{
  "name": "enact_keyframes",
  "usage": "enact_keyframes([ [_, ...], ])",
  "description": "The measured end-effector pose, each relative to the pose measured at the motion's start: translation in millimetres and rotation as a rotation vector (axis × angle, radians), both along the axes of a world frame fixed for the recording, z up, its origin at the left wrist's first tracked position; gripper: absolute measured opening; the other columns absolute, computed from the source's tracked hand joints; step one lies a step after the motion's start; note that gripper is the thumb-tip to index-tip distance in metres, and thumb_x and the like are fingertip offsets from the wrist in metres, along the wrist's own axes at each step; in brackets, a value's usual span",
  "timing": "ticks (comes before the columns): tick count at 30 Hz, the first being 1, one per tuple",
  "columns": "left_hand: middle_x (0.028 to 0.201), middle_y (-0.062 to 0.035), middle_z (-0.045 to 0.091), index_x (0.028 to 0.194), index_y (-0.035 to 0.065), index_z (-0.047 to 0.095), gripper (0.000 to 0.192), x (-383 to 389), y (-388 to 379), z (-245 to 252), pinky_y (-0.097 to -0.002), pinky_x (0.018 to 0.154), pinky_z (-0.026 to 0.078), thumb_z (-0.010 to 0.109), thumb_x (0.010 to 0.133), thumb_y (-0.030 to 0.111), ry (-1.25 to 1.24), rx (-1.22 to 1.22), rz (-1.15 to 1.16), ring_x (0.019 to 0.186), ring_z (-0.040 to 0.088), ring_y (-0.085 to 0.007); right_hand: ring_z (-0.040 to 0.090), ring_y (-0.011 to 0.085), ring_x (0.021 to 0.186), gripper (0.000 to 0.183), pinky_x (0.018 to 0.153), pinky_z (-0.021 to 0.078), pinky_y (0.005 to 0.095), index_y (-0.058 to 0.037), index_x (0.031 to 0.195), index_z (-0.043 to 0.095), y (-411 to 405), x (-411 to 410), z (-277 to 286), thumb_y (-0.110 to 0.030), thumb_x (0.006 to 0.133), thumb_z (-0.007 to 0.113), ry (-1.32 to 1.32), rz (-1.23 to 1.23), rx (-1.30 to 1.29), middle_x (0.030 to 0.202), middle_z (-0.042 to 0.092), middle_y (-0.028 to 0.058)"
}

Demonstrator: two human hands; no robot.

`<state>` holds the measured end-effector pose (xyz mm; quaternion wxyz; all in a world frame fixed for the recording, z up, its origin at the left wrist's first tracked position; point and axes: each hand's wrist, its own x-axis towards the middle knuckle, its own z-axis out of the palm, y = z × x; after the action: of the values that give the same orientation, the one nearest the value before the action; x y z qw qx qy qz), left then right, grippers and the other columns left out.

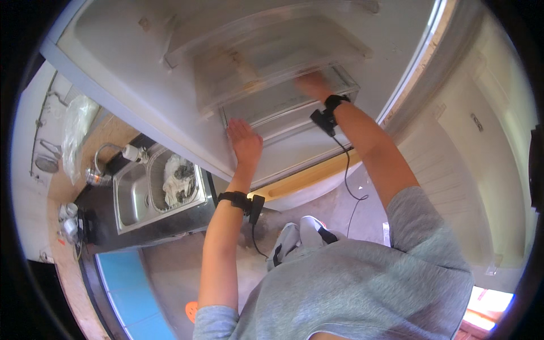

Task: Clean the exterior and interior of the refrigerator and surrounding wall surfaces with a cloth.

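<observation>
An open refrigerator stands before me, with a clear shelf (276,55) in its upper part that bears brownish stains. Below that shelf is a framed glass panel or drawer cover (280,106). My left hand (245,139) lies at its left front corner, fingers up against the edge. Farther in, my right hand (313,85) is blurred and reaches over the panel's right side, beneath the upper shelf's front edge. Whether either hand grips the panel cannot be made out. Both wrists wear black straps with small cabled devices.
The refrigerator door (459,170) stands open at right. A yellowish drawer front (297,176) lies low before me. At left, a double steel sink (131,199) holds cloth-like items in one basin; a plastic bag (78,131) hangs beyond. A cable (349,182) dangles from my right wrist.
</observation>
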<state>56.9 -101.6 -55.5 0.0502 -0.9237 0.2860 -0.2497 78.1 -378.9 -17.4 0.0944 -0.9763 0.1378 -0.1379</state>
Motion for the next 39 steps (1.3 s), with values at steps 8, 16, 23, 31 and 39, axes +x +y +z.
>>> enact_keyframes([
  [8,0.124,-0.0292,0.038,0.121,-0.0082,0.037,0.063,14,6,-6,-0.0455,0.100,0.025,0.053,0.075,0.031,-0.013,0.015,-0.028,0.118,0.035,-0.0388,0.047,0.0287,0.108,0.043,0.090,0.0359,0.0382,-0.0028,0.118,0.046,174,32,30,-0.025,0.082,0.043,-0.100,0.695,0.263,0.117,0.049,0.0203],
  [16,0.123,-0.0276,0.041,0.119,-0.0079,0.040,0.078,6,-5,1,-0.0449,0.098,0.030,0.061,0.068,0.047,-0.051,0.051,0.064,0.115,0.041,-0.0364,0.040,0.0194,0.116,0.047,0.096,0.0302,0.0279,-0.0101,0.123,0.046,-23,32,45,-0.031,0.082,0.050,0.167,0.219,-0.021,0.128,0.045,0.0077],
  [23,0.121,-0.0307,0.042,0.117,-0.0082,0.041,0.075,1,-12,-4,-0.0462,0.098,0.030,0.061,0.069,0.045,-0.062,0.042,0.126,0.114,0.040,-0.0393,0.042,0.0207,0.115,0.045,0.096,0.0312,0.0291,-0.0106,0.122,0.047,-73,79,6,-0.029,0.081,0.050,0.055,0.009,-0.118,0.127,0.045,0.0094],
  [31,0.123,-0.0295,0.038,0.117,-0.0082,0.038,0.079,-2,-11,-3,-0.0444,0.099,0.030,0.063,0.065,0.045,-0.092,0.003,0.100,0.115,0.039,-0.0381,0.043,0.0222,0.113,0.043,0.095,0.0324,0.0305,-0.0112,0.120,0.049,114,96,24,-0.026,0.081,0.049,0.080,0.704,0.314,0.125,0.046,0.0113],
  [39,0.121,-0.0299,0.040,0.116,-0.0099,0.037,0.081,4,-20,-6,-0.0463,0.099,0.028,0.063,0.064,0.046,-0.150,-0.010,0.070,0.114,0.039,-0.0386,0.045,0.0237,0.111,0.041,0.095,0.0335,0.0318,-0.0117,0.119,0.050,126,84,10,-0.024,0.080,0.048,0.163,0.857,0.468,0.124,0.047,0.0132],
])
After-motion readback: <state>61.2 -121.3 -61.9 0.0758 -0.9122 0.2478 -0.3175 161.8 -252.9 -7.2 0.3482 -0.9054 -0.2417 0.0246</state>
